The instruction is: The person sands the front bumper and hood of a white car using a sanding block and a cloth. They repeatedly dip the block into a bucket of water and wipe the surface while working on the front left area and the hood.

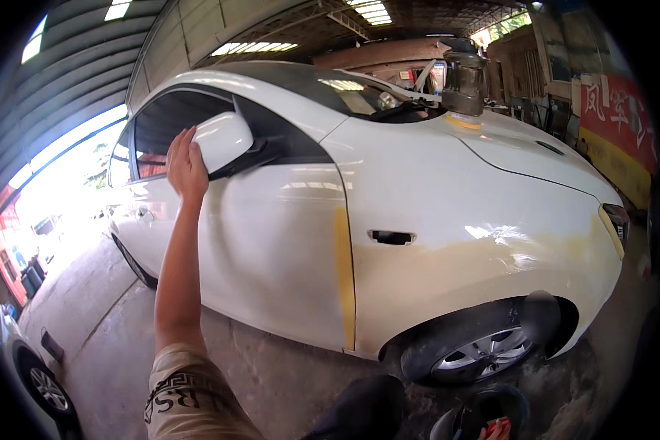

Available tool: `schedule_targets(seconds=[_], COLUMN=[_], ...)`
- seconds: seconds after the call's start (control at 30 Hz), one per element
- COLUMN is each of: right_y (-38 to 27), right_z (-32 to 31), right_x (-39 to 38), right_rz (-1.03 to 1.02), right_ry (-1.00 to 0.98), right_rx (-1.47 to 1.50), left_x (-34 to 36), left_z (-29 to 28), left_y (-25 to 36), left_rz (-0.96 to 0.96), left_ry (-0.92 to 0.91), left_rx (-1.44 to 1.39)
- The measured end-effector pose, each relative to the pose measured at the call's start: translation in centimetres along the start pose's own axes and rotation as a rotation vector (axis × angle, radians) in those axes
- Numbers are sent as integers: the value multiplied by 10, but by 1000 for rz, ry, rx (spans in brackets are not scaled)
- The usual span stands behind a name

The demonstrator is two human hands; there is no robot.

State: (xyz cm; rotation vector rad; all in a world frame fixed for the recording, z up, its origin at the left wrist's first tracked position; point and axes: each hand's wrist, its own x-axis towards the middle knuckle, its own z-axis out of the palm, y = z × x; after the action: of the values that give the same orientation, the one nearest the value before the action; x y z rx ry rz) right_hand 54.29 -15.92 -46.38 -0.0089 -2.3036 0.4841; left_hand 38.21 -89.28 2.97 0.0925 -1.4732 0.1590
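In the upper left, the mirror (226, 141) is overlapped along its left edge by the left hand (186, 167), fingers outstretched.

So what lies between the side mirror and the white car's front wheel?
The head view shows, after the side mirror, the front door, its yellow edge strip, then the front fender.

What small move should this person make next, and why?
Perhaps raise the right hand toward the dull tan patch on the glossy white front fender. That hand is low, at the picture's bottom edge, apparently with a small red object, while the left hand rests against the rounded white side mirror, possibly bracing.
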Motion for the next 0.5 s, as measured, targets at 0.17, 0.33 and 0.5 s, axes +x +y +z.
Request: schedule_targets(seconds=[0.17, 0.33, 0.5], right_y=[10, 12, -6], right_z=[12, 12, 14], right_x=[-21, -20, -28], right_rz=[76, 54, 467], right_ry=[-31, -33, -321], right_rx=[35, -23, 6], left_x=[3, 1, 3], left_z=[24, 20, 3], left_y=[9, -7, -27], left_rz=[28, 27, 74], left_ry=[55, -34, -134], left_rx=[-182, -65, -23])
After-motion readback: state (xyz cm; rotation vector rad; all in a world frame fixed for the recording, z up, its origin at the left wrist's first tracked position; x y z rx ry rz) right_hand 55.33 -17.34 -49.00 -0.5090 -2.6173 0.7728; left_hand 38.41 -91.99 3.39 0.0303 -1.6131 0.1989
